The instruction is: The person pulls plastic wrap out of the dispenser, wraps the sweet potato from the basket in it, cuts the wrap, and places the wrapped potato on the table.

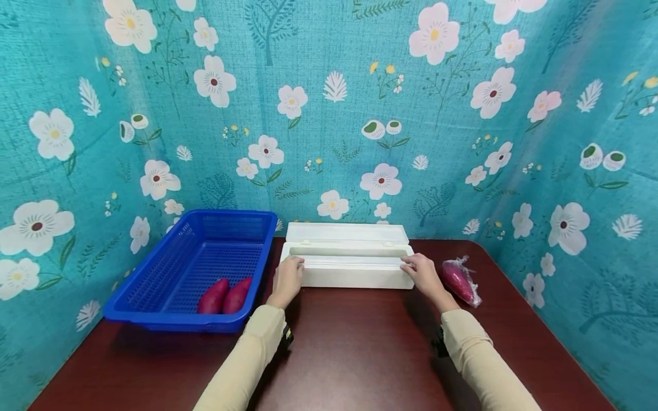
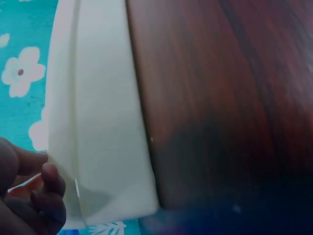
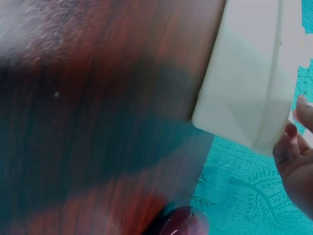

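A long white plastic box (image 1: 354, 278), by its look a cling film dispenser, stands at the back of the table with its lid (image 1: 346, 233) tilted back open. My left hand (image 1: 289, 277) pinches the box's upper front rim at the left end, its fingers curled in the left wrist view. At the opposite end my right hand (image 1: 422, 273) grips the same rim, thumb and fingers bent in the right wrist view. Whether clear film lies between the fingers cannot be made out. Right of that hand lies a red-purple sweet potato (image 1: 459, 281) wrapped in clear film.
A blue plastic basket (image 1: 190, 321) stands at the left, holding two unwrapped sweet potatoes (image 1: 213, 297) in its near right corner. The dark brown table (image 1: 354, 354) stretches in front of the box. A teal flowered cloth (image 1: 329, 125) hangs close behind and along both sides.
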Available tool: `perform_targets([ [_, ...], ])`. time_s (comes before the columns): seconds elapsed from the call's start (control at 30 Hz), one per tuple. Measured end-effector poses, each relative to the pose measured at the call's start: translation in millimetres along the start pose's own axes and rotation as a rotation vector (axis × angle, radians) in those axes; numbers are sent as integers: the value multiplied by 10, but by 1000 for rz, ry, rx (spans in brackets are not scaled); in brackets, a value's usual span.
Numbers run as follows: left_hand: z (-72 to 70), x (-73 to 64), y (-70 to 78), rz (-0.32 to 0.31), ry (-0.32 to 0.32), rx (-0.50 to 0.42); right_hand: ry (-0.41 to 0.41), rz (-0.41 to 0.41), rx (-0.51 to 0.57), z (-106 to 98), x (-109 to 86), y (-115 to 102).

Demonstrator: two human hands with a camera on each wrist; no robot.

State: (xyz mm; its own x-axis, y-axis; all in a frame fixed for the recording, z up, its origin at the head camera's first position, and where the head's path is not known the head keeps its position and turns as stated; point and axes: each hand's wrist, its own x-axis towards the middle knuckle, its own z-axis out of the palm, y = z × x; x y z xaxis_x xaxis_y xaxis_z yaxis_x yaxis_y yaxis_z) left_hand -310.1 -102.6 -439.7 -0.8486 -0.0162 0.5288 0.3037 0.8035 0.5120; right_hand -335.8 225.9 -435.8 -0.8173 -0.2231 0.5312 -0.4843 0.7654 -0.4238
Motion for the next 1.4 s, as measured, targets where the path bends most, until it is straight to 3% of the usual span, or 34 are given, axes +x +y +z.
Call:
perform_targets([
  [0.13,3,10,-34,11,17,52,-46,23,-57,-14,37,14],
  [0.27,-11,28,-24,-39,13,125,-132,42,-75,-53,103,-1],
  [0.4,-32,57,2,-92,-19,178,-166,-4,-40,0,167,113],
  [0.57,-56,112,10,-162,-24,193,-112,-118,-24,491,296,1062],
  [0.6,-60,128,13,-171,-28,195,-82,-149,-36,568,305,1199],
  [0.63,-64,142,17,-179,-31,195,-82,-128,-43,598,318,1277],
  [0.7,-67,168,25,-194,-39,196,-91,-75,-61,510,297,1092],
  [0.83,-56,209,41,-213,-66,230,-150,28,-69,109,200,310],
  [0.93,-43,236,60,-200,-97,319,-139,83,-115,3,159,44],
  [1.0,-42,266,79,-172,-100,389,-133,157,-137,8,165,4],
  [1.1,-52,311,112,-145,-85,463,-105,203,-129,15,182,-27],
  [1.4,59,364,159,-200,-87,444,-73,314,-19,46,232,-100],
])
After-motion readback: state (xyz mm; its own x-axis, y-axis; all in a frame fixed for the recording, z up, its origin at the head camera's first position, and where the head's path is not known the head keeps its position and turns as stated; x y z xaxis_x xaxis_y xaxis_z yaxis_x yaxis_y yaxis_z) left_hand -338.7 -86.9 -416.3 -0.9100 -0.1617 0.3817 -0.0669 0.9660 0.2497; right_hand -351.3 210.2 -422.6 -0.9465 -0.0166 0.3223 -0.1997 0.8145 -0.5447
